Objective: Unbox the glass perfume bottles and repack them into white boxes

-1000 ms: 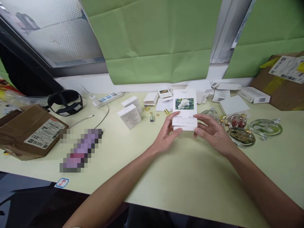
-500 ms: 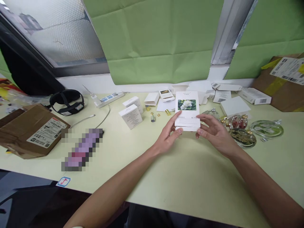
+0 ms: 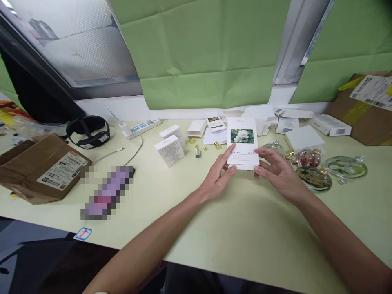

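Both hands hold a flat white carton [image 3: 243, 142] printed with a white flower picture, upright above the pale yellow-green table [image 3: 239, 228]. My left hand [image 3: 218, 177] pinches its lower left edge with thumb and fingers. My right hand [image 3: 277, 173] grips its lower right edge, fingers curled behind it. Small gold caps [image 3: 217, 145] lie on the table just left of the carton.
Two white boxes [image 3: 169, 150] stand at centre left. Glass flower-filled bottles [image 3: 315, 179] lie to the right. More white cartons [image 3: 303, 136] and paper litter the back. A brown parcel [image 3: 45, 167] sits far left, with a black headset [image 3: 87, 130], a power strip [image 3: 141, 125] and a cardboard box [image 3: 364, 108] at the back.
The carton and both hands have shifted slightly right and away; the folded flap at the carton's bottom edge now lies closer against it.
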Demonstrator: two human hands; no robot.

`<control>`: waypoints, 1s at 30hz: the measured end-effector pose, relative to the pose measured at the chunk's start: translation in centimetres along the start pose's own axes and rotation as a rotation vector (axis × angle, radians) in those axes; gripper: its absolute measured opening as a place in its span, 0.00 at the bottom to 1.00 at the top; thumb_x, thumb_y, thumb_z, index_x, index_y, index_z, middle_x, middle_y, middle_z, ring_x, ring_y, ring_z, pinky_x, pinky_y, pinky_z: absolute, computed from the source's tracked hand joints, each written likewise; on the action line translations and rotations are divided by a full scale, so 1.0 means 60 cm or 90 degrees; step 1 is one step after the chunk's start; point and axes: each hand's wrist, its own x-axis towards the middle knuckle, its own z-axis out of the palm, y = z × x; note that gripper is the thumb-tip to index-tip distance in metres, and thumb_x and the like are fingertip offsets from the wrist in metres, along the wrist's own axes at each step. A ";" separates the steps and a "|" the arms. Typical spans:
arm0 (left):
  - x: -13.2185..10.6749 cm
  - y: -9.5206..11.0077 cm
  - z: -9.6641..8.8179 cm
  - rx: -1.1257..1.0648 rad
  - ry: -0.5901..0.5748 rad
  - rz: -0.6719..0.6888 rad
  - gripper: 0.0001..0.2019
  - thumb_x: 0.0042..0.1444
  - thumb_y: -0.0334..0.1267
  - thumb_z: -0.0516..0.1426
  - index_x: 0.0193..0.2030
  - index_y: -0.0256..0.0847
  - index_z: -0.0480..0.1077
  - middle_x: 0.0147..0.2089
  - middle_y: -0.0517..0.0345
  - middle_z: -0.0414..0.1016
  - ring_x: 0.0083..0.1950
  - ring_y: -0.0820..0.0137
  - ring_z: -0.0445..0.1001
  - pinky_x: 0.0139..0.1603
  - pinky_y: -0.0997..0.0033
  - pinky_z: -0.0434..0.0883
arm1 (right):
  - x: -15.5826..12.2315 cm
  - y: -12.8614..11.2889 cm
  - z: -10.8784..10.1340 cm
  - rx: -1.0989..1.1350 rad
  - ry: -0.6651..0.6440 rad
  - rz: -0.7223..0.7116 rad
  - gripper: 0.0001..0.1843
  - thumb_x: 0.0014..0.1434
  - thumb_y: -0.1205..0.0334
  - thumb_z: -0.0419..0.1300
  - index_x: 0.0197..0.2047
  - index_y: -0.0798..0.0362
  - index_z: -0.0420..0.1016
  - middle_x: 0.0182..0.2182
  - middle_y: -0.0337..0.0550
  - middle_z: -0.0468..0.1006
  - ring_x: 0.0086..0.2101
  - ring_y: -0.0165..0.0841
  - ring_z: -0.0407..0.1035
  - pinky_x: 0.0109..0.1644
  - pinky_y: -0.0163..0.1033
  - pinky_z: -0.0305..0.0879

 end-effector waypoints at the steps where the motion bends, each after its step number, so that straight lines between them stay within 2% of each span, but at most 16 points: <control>1: 0.000 0.000 0.000 0.005 -0.001 0.000 0.32 0.67 0.51 0.51 0.74 0.57 0.44 0.60 0.49 0.65 0.49 0.62 0.67 0.55 0.56 0.67 | 0.000 0.000 0.000 0.000 0.000 0.000 0.20 0.60 0.56 0.65 0.55 0.39 0.68 0.59 0.43 0.65 0.44 0.34 0.69 0.37 0.37 0.72; 10: 0.000 0.002 0.000 0.028 -0.001 -0.003 0.31 0.67 0.51 0.49 0.74 0.55 0.45 0.55 0.49 0.67 0.45 0.64 0.68 0.54 0.57 0.68 | 0.001 0.000 -0.003 -0.038 0.001 0.000 0.20 0.62 0.53 0.62 0.56 0.40 0.67 0.56 0.45 0.69 0.42 0.36 0.72 0.38 0.41 0.73; 18: 0.000 -0.001 0.001 0.049 0.015 0.017 0.29 0.68 0.50 0.48 0.74 0.54 0.47 0.53 0.49 0.68 0.43 0.66 0.67 0.51 0.60 0.68 | 0.003 0.000 -0.003 -0.032 0.001 -0.025 0.17 0.64 0.54 0.61 0.56 0.39 0.68 0.54 0.44 0.69 0.39 0.33 0.72 0.37 0.41 0.72; 26: 0.001 -0.007 0.001 0.045 0.035 0.050 0.26 0.68 0.50 0.49 0.72 0.51 0.55 0.45 0.52 0.71 0.39 0.69 0.68 0.46 0.65 0.68 | 0.001 0.001 0.000 -0.021 0.008 -0.036 0.15 0.64 0.55 0.61 0.54 0.39 0.68 0.50 0.43 0.68 0.36 0.31 0.70 0.37 0.40 0.71; 30: 0.002 -0.010 0.001 0.040 0.037 0.067 0.26 0.69 0.49 0.49 0.71 0.51 0.56 0.45 0.52 0.72 0.37 0.71 0.68 0.45 0.67 0.68 | 0.002 0.003 -0.001 -0.020 0.011 -0.040 0.14 0.64 0.56 0.61 0.53 0.40 0.68 0.49 0.42 0.66 0.35 0.30 0.70 0.37 0.40 0.70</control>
